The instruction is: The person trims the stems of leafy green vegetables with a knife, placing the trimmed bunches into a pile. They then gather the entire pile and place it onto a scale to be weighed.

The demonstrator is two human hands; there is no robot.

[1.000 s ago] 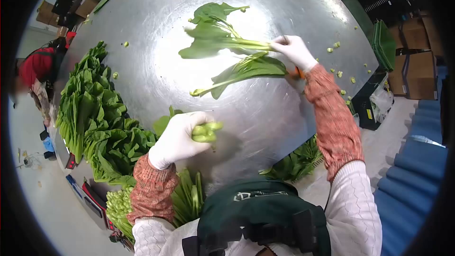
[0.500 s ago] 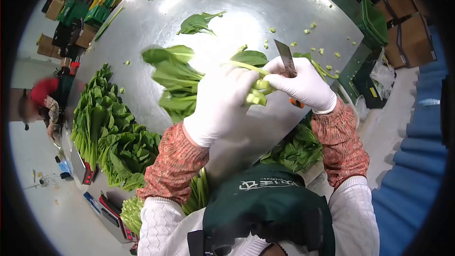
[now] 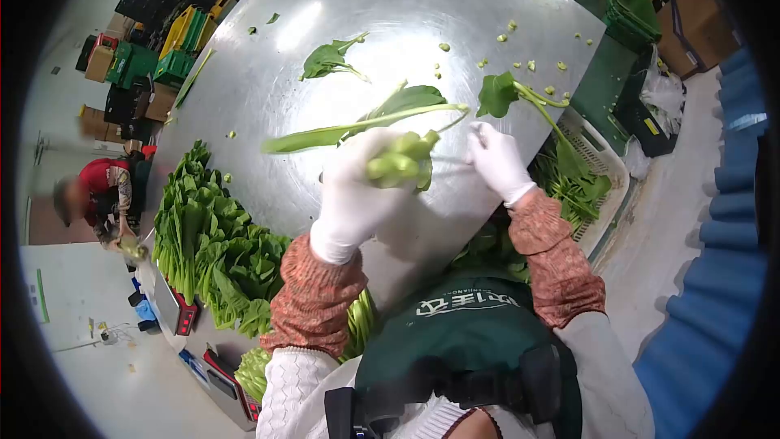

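My left hand [image 3: 361, 195], in a white glove, is closed around a bunch of green stems [image 3: 404, 160] whose pale cut ends face right. My right hand [image 3: 497, 164], gloved too, has its fingers curled together to the right of the bunch; what they hold, if anything, is hidden. Just beyond my left hand, a long leafy stalk [image 3: 349, 128] stretches across, its stem end near my right fingers. Behind it is a broad leaf [image 3: 414, 98]. Another leafy stalk [image 3: 497, 96] lies beyond my right hand, and a small leaf [image 3: 325, 60] farther back.
Piled leafy greens [image 3: 219, 252] line the left side of the metal table [image 3: 244, 89]. A pale basket [image 3: 617, 164] holds greens at right. Red-edged scales [image 3: 185, 317] stand at left, near a co-worker in red [image 3: 101, 183]. Cut bits lie at the back right.
My hands have parted, the left still around the bunch. The knife seen in my right hand is no longer visible. The view has shifted, showing more of the basket and co-worker.
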